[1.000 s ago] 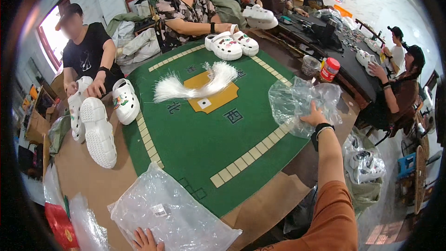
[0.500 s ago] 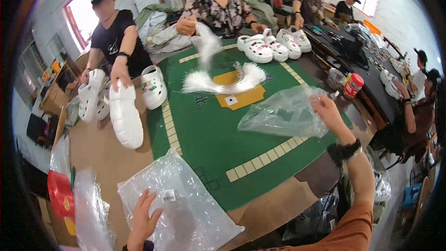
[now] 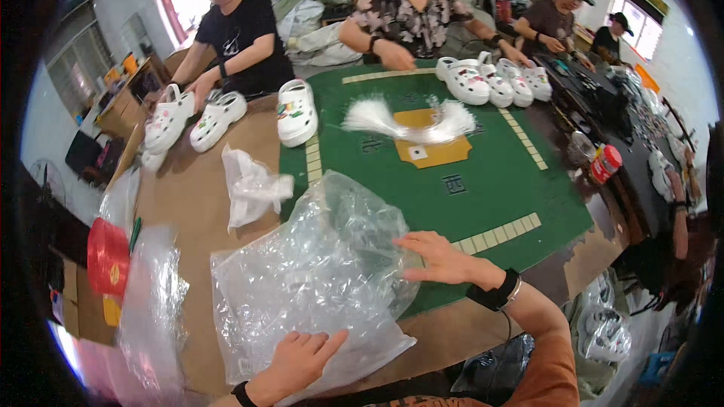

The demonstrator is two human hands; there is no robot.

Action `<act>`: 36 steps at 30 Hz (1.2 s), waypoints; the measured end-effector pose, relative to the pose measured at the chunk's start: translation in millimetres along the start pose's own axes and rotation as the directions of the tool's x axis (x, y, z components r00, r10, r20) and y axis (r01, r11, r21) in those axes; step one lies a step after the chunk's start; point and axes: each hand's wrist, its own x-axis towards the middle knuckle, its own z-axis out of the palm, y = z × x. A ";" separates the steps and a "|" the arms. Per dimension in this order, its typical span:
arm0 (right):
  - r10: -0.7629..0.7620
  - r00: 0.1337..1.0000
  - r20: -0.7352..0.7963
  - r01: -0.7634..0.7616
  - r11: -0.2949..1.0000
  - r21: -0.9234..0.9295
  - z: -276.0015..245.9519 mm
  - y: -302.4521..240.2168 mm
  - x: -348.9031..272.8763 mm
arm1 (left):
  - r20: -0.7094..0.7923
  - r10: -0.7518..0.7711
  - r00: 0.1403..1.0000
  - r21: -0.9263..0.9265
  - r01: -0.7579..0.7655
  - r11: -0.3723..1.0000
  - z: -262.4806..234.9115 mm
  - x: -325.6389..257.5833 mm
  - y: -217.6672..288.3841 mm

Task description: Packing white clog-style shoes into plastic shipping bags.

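Plastic bags (image 3: 320, 275), see-through, under outstretched left fingers (image 3: 330, 344) and at parted right fingers (image 3: 419, 246), all fingers empty.

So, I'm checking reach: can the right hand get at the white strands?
Probably yes, with a stretch: the right hand is at the edge of the clear bag, with only green mat between it and the white strands.

The lower edge cuts off the left forearm (image 3: 225, 402), and the clog charms (image 3: 289, 110) look too small to identify.
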 end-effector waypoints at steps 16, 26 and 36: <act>0.029 1.000 0.012 -0.021 0.910 -0.414 32.2 -0.9 28.7 | -0.440 -0.541 0.717 -0.229 0.493 0.839 -0.5 37.0 -158.2; 0.000 0.967 -0.254 -0.027 0.995 -0.099 2.0 -20.5 17.6 | -0.779 -0.545 0.311 -0.370 0.473 0.800 21.9 53.0 -248.3; -0.151 0.930 -0.334 0.257 0.919 0.299 13.8 -137.6 79.6 | -0.802 -0.223 0.554 -0.116 0.222 0.968 -127.0 9.5 -121.2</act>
